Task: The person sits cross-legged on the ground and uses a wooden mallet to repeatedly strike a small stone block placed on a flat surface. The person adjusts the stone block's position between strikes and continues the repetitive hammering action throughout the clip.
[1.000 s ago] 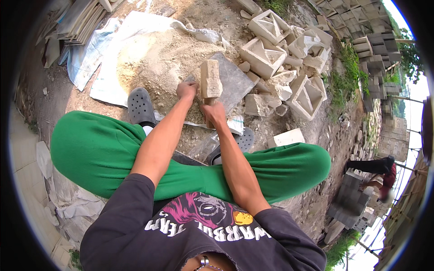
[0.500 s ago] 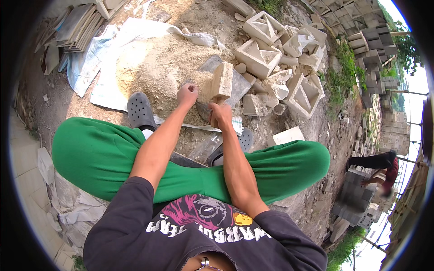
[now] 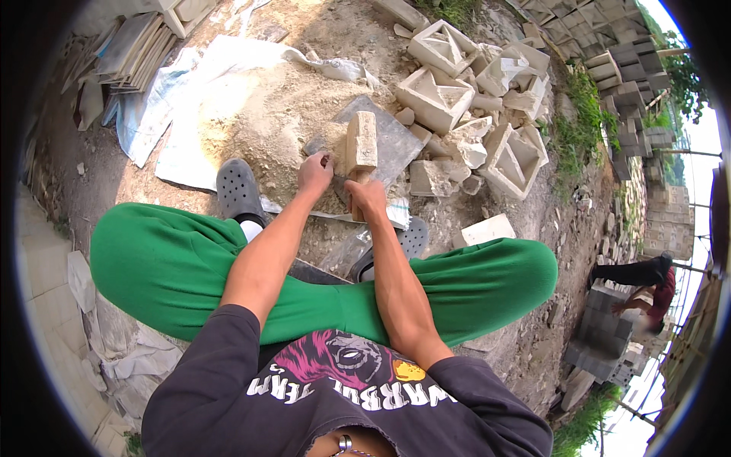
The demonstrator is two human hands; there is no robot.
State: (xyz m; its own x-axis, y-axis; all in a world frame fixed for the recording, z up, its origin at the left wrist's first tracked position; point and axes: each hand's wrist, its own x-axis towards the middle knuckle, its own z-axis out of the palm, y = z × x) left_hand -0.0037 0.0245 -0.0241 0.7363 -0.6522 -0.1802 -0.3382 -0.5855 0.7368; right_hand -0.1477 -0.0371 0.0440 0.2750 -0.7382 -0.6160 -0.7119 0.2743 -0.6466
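Note:
My right hand is closed round the short handle of a wooden mallet, whose pale, dusty block head rises just beyond my fist. To its left, my left hand is curled closed, with the fingertips pinched together. Whatever sits between those fingers is too small and hidden to name. Under and beyond the mallet lies a flat dark grey slab, coated in places with dust. Beside my left hand, crumbled sandy rubble spreads over a white woven sheet.
Several broken pale block pieces, some like square frames, lie heaped right of the slab. Thin boards are stacked at the far left. At the right, another person bends over grey blocks. My grey clogs flank the sheet's near edge.
The mallet has shifted left, its head now close to my left hand and angled differently. My right hand moved slightly left with it; my left hand stays nearly in place.

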